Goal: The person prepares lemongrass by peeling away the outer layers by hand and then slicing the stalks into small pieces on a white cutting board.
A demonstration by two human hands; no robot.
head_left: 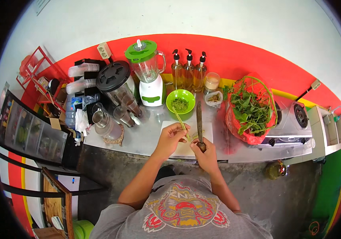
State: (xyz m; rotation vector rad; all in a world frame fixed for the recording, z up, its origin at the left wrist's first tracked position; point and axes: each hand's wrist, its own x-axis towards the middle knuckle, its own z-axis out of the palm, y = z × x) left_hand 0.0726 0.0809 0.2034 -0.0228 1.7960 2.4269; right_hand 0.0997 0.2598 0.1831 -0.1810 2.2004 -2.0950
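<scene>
Shirt (182,223) nearest; knife (199,123) beside bowl's rim (191,98).

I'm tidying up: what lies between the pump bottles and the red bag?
The head view shows a clear jar and, in front, a small tub.

Green stems (182,124) left, knife (200,128) right!
The left hand (172,139) pinches, the right hand (208,157) grips, blade (199,117) pointing away over a pale board (168,126); just beyond, a green bowl (191,105) of chopped greens (179,104)!
</scene>
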